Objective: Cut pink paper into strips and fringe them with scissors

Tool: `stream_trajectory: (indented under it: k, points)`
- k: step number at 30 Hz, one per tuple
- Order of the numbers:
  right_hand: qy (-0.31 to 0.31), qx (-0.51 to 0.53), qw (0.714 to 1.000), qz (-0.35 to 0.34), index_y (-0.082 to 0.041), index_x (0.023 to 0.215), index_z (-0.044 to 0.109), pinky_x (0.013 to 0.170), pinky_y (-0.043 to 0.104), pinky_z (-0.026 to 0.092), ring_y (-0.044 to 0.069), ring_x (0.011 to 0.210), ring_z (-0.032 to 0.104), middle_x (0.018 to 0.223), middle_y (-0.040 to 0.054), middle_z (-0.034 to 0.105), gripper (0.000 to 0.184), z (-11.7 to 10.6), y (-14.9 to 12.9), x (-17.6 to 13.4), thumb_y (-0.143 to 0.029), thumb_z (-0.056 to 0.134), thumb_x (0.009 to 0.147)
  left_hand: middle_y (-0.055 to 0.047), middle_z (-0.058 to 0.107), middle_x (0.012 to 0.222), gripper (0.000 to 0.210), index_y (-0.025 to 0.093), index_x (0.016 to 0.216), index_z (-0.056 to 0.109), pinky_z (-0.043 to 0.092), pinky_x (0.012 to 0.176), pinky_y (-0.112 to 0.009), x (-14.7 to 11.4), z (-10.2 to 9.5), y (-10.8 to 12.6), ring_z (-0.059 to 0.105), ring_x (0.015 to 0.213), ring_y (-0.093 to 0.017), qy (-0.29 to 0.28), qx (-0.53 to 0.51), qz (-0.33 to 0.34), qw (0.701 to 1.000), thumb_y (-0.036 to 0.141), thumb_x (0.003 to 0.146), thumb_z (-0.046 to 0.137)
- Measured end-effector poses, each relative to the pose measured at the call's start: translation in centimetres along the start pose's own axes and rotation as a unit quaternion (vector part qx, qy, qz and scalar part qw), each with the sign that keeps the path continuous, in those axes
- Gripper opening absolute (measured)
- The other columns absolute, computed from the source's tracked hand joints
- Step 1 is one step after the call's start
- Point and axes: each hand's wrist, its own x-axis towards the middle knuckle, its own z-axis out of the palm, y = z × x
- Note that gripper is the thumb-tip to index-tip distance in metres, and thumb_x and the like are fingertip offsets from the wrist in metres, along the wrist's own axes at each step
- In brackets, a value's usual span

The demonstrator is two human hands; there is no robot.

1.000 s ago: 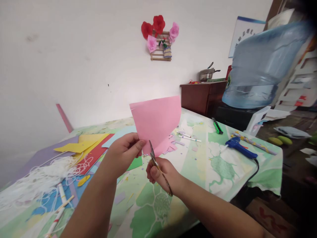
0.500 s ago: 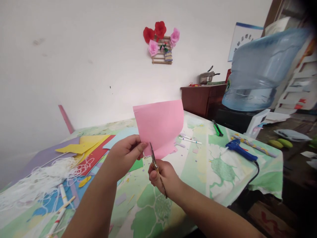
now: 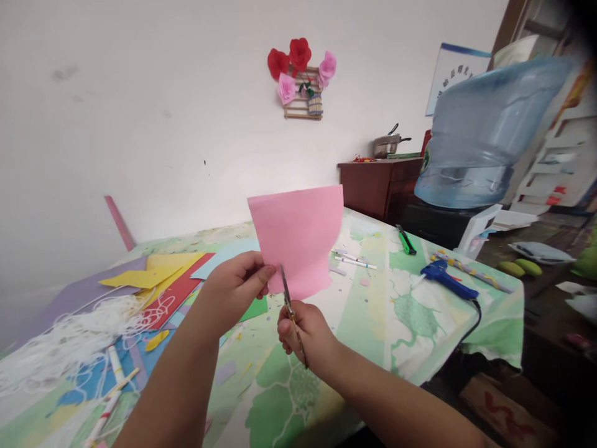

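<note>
1. The pink sheet [image 3: 298, 233] is held up above the table, rising from the left-hand pinch and reaching to its right. Its face looks plain and matte; its upper edge is nearly straight, its right side bows, and its lower part curls outward to an uneven edge.

2. The lower left edge of the sheet is pinched between thumb and forefinger of the left hand [image 3: 245, 283]. The pinch is set close to the blades, presumably so that the limp paper is steadied where it meets them.

3. The scissors [image 3: 286, 294] are gripped by the right hand [image 3: 308, 336], its fingers curled around the handles. The blades are pointed upward, just right of the left-hand pinch and against the sheet, an angle that seems suited to its raised edge. Whether the blades are fully closed cannot be told.

4. Left of the left-hand grip, white string [image 3: 100, 320] is heaped beside yellow paper [image 3: 133, 277] and a red sheet [image 3: 181, 292], apparently pushed aside to leave working room.

5. Beyond the right-hand grip, markers [image 3: 357, 263] are laid near; farther right, a green cutter [image 3: 405, 241] and a blue glue gun [image 3: 450, 280] are set well apart from the hands.
</note>
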Motion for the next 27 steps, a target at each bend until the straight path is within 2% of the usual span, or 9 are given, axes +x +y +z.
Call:
stream_trajectory:
  k: [6,13,15,20,23,25,27]
  points:
    - [-0.027,0.086,0.995,0.046,-0.014,0.069,0.048,0.037,0.017,0.032,0.006,0.04,0.037,0.047,-0.0047,0.039,0.031,0.2,-0.1,-0.1,-0.045,0.043,0.07,0.005,0.047,0.043,0.018,0.019,0.063,0.052,0.034,0.043,-0.019,0.0,0.0,0.2,0.043,0.042,-0.008,0.008,-0.026,-0.004,1.0,0.034,0.069,0.044]
    - [-0.031,0.075,0.995,0.053,-0.015,0.069,0.051,0.037,0.017,0.032,0.005,0.039,0.037,0.046,-0.0052,0.038,0.019,0.0,0.1,-0.2,-0.033,0.044,0.071,0.005,0.046,0.044,0.016,0.019,0.059,0.052,0.036,0.042,-0.019,0.0,0.2,0.1,0.044,0.043,-0.007,-0.002,-0.103,-0.022,0.994,0.031,0.068,0.046]
    - [-0.032,0.056,0.997,0.044,-0.015,0.068,0.051,0.038,0.017,0.031,0.006,0.04,0.038,0.045,-0.0049,0.039,0.02,-0.1,0.1,-0.3,-0.033,0.045,0.071,0.005,0.048,0.046,0.015,0.019,0.064,0.054,0.038,0.044,-0.019,0.1,0.3,0.0,0.046,0.044,-0.007,0.031,-0.147,-0.031,0.988,0.031,0.068,0.046]
    - [-0.042,0.072,0.995,0.051,-0.015,0.069,0.051,0.035,0.016,0.029,0.005,0.038,0.036,0.045,-0.0054,0.037,0.02,0.1,0.4,-0.5,-0.032,0.043,0.072,0.004,0.053,0.051,0.015,0.018,0.071,0.057,0.043,0.045,-0.022,0.2,0.7,0.2,0.049,0.046,-0.009,0.154,-0.241,-0.054,0.957,0.031,0.064,0.051]
    - [-0.05,0.084,0.993,0.064,-0.015,0.069,0.051,0.035,0.016,0.03,0.005,0.037,0.036,0.045,-0.0055,0.036,0.019,0.2,0.5,-0.5,-0.03,0.041,0.073,0.003,0.053,0.049,0.013,0.017,0.067,0.058,0.042,0.045,-0.021,0.1,0.8,0.8,0.049,0.045,-0.009,0.174,-0.234,-0.064,0.954,0.028,0.062,0.053]
    - [-0.05,0.075,0.993,0.073,-0.015,0.069,0.05,0.035,0.016,0.03,0.005,0.037,0.036,0.046,-0.0054,0.037,0.019,0.3,0.4,-0.6,-0.032,0.043,0.072,0.003,0.054,0.049,0.011,0.017,0.065,0.059,0.041,0.045,-0.02,0.0,0.8,1.2,0.048,0.046,-0.009,0.175,-0.204,-0.069,0.961,0.026,0.061,0.054]
    - [-0.042,0.054,0.995,0.075,-0.015,0.067,0.049,0.036,0.016,0.03,0.005,0.038,0.037,0.046,-0.0053,0.038,0.019,0.4,0.3,-0.6,-0.033,0.044,0.071,0.004,0.052,0.047,0.01,0.017,0.061,0.059,0.039,0.044,-0.018,-0.1,0.8,1.5,0.046,0.045,-0.008,0.201,-0.165,-0.082,0.962,0.025,0.06,0.054]
